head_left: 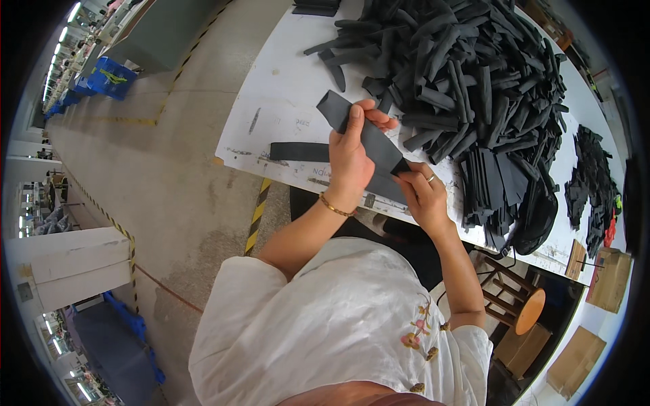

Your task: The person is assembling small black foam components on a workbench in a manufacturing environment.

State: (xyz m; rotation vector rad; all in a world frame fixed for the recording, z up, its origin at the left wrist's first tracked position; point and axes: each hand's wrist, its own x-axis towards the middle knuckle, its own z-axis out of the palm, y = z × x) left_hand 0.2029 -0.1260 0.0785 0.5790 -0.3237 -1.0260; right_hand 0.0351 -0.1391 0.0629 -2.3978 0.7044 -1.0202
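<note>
Between my two hands a dark grey fabric strip [380, 143] is held slantwise above the near edge of the white table. My left hand [352, 149] grips its upper part, thumb on top and fingers underneath. The far end of this strip juts out past the thumb. At its lower end, my right hand [423, 193] pinches the strip between thumb and fingers. Beneath them another dark strip [298, 151] lies flat along the table edge, partly hidden by my left hand. A large heap of rolled dark fabric pieces [460, 74] covers the table beyond my hands.
Flat dark pieces [491, 189] are stacked at the heap's near right, beside a black bag [536, 220]. More dark scraps [590, 183] lie farther right. A wooden stool [528, 311] and cardboard boxes [575, 362] stand at lower right. Blue crates [108, 78] sit at far left.
</note>
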